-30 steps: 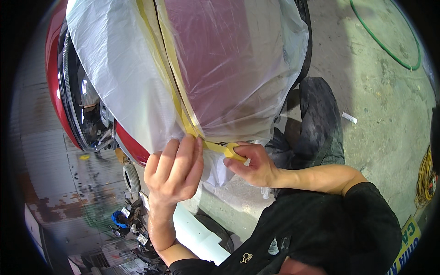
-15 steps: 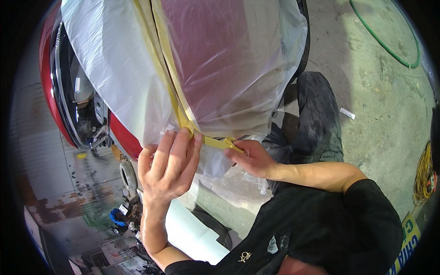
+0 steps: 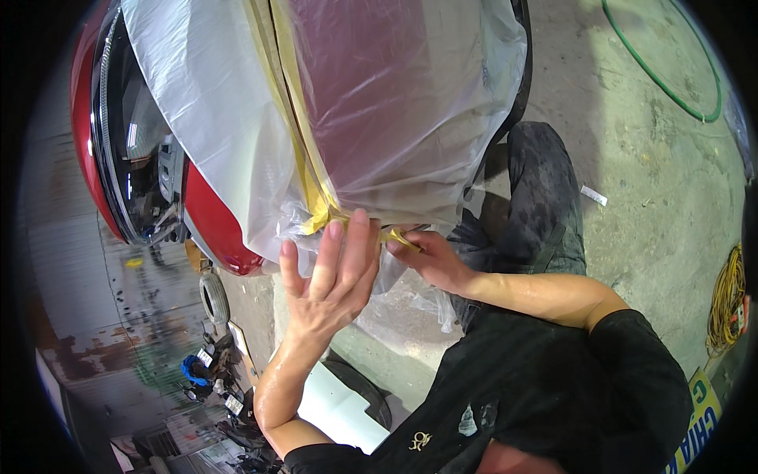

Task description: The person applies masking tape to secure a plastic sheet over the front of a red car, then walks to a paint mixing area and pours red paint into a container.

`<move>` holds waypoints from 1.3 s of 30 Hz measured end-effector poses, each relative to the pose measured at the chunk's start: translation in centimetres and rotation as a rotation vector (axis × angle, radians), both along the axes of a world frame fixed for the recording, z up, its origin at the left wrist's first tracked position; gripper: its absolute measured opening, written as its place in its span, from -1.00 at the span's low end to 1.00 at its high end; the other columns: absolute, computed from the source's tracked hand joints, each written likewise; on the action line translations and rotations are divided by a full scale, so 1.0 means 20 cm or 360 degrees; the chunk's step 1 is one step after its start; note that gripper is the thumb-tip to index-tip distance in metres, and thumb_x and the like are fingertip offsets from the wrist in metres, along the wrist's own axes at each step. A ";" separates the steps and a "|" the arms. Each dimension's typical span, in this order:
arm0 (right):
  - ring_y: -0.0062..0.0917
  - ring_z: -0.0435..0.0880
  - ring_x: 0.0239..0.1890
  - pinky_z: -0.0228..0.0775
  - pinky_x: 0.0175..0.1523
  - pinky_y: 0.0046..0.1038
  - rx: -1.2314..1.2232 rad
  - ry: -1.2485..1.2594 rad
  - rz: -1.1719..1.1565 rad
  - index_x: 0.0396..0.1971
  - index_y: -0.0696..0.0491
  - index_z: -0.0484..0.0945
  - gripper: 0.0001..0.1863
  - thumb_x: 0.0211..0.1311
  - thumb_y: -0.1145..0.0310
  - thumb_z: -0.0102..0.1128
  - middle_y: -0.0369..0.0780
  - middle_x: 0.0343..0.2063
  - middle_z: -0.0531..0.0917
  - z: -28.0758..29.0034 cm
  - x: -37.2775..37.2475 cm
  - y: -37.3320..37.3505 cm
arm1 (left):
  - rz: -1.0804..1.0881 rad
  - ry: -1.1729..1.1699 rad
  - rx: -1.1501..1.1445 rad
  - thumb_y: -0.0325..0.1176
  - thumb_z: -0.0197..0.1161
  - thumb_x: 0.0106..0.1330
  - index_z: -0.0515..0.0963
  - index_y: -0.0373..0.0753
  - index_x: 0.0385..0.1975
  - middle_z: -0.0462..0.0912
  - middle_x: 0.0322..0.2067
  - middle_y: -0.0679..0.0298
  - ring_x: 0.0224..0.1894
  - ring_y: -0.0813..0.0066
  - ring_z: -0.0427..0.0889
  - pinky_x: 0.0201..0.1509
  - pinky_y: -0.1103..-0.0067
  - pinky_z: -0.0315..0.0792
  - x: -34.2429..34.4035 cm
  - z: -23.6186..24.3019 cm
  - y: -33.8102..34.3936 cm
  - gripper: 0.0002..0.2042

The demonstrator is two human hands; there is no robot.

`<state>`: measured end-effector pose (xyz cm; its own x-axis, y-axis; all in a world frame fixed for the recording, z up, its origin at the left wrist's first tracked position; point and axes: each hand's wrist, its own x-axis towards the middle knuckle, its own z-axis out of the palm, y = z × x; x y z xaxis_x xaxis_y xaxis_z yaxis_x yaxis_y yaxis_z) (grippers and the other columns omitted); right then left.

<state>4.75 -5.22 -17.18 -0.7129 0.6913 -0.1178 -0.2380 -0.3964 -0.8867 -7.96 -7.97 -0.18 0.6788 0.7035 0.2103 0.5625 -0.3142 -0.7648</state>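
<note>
Clear plastic sheeting [image 3: 197,95] covers a red car panel, with yellow masking tape [image 3: 316,207] running down a seam to the lower edge. My left hand [image 3: 332,272] lies at that lower edge, fingers stretched out and fingertips against the taped border, holding nothing. Just to its right, my right hand [image 3: 438,262] pinches the tape's loose end [image 3: 400,237] between thumb and fingers. The stretch of tape between the hands is partly hidden by my left fingers. Loose film hangs under both hands.
Bare red bodywork [image 3: 215,221] shows at the left beside a headlight [image 3: 142,130]. A tyre [image 3: 213,299] and a white panel [image 3: 335,411] stand lower left. On the concrete floor at right lie a green hose [image 3: 671,93], a white scrap [image 3: 594,196] and a coiled yellow cord [image 3: 725,308].
My left hand has slid right along the lower edge, toward my right hand, uncovering the taped corner. My right hand still pinches the tape, with little movement.
</note>
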 end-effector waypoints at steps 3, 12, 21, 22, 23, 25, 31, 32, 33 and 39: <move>-0.68 0.38 -0.35 0.26 -0.23 -0.55 0.0108 0.0176 -0.0241 -0.26 0.14 0.58 -0.57 0.45 0.01 0.10 -0.37 -0.41 0.54 -0.01 -0.02 -0.02 | 0.0153 -0.0062 -0.0021 -0.21 0.20 0.25 0.67 0.10 -0.09 0.37 0.29 0.38 0.44 0.22 0.13 0.52 0.00 -0.13 0.03 -0.09 -0.04 -0.75; -0.73 0.39 -0.27 0.32 -0.12 -0.52 0.0002 0.0185 -0.0023 -0.24 0.07 0.50 -0.84 0.42 0.29 0.16 -0.43 -0.35 0.48 -0.07 -0.03 0.00 | 0.0742 -0.1726 -0.0463 -0.41 0.37 0.21 0.58 -0.33 0.05 0.62 -0.47 0.30 -0.43 0.56 0.56 -0.33 0.59 0.44 0.42 -0.38 -0.20 -0.62; -0.74 0.49 -0.18 0.38 -0.10 -0.60 -0.0213 0.0904 0.0044 0.00 0.09 0.46 -0.72 0.39 0.28 0.11 -0.38 -0.21 0.55 -0.26 -0.07 -0.03 | 0.1106 -0.2868 -0.0173 -0.40 0.33 0.30 0.56 -0.57 -0.07 0.64 -0.63 0.20 -0.58 0.70 0.53 -0.48 0.68 0.39 0.52 -0.44 -0.04 -0.66; -0.75 0.49 -0.14 0.38 -0.07 -0.59 -0.0123 0.0861 0.0084 0.03 0.07 0.43 -0.72 0.43 0.28 0.08 -0.38 -0.19 0.54 -0.38 -0.11 -0.02 | 0.0991 -0.2816 -0.0059 -0.42 0.30 0.31 0.57 -0.56 -0.16 0.64 -0.65 0.17 -0.59 0.62 0.57 -0.47 0.64 0.41 0.52 -0.49 -0.02 -0.72; -0.75 0.49 -0.10 0.38 -0.03 -0.58 -0.0030 0.0829 0.0136 0.07 0.06 0.40 -0.72 0.47 0.27 0.04 -0.39 -0.18 0.54 -0.49 -0.14 -0.02 | 0.1034 -0.2799 -0.0042 -0.42 0.29 0.31 0.58 -0.55 -0.19 0.64 -0.65 0.18 -0.59 0.59 0.59 -0.47 0.62 0.42 0.51 -0.53 -0.01 -0.75; -0.76 0.49 -0.09 0.37 -0.01 -0.58 0.0037 0.0755 0.0160 0.08 0.03 0.38 -0.75 0.52 0.29 -0.01 -0.40 -0.18 0.52 -0.47 -0.12 0.00 | 0.1102 -0.2753 -0.0026 -0.43 0.28 0.30 0.59 -0.51 -0.25 0.64 -0.66 0.18 -0.59 0.54 0.62 -0.46 0.59 0.43 0.48 -0.57 0.02 -0.79; -0.78 0.46 -0.20 0.37 -0.05 -0.62 0.0166 0.0496 0.0117 -0.11 0.02 0.41 -0.86 0.56 0.31 -0.12 -0.45 -0.28 0.45 -0.42 -0.15 0.06 | 0.1080 -0.2620 0.0326 -0.45 0.25 0.27 0.64 -0.38 -0.36 0.64 -0.65 0.13 -0.63 0.40 0.63 -0.48 0.53 0.44 0.50 -0.60 0.08 -0.88; -0.78 0.46 -0.20 0.36 -0.04 -0.62 0.0207 0.0440 0.0131 -0.12 0.01 0.41 -0.86 0.56 0.30 -0.12 -0.45 -0.28 0.45 -0.39 -0.14 0.06 | 0.1070 -0.2568 0.0371 -0.45 0.25 0.26 0.65 -0.36 -0.37 0.63 -0.66 0.13 -0.63 0.35 0.63 -0.48 0.52 0.44 0.50 -0.61 0.07 -0.89; -0.78 0.46 -0.19 0.36 -0.03 -0.62 0.0249 0.0386 0.0142 -0.13 0.01 0.41 -0.85 0.56 0.29 -0.13 -0.45 -0.27 0.45 -0.37 -0.14 0.06 | 0.1059 -0.2514 0.0414 -0.45 0.25 0.26 0.65 -0.34 -0.38 0.62 -0.67 0.13 -0.64 0.31 0.63 -0.48 0.51 0.44 0.51 -0.62 0.07 -0.89; -0.73 0.45 -0.24 0.31 -0.11 -0.64 -0.1131 0.1633 0.0387 -0.35 0.02 0.44 -0.91 0.42 0.40 0.07 -0.42 -0.32 0.46 -0.19 -0.13 0.04 | 0.1018 -0.2130 0.0531 -0.45 0.29 0.15 0.67 -0.27 -0.45 0.62 -0.58 0.17 -0.52 0.18 0.64 -0.42 0.42 0.48 0.51 -0.59 0.07 -0.94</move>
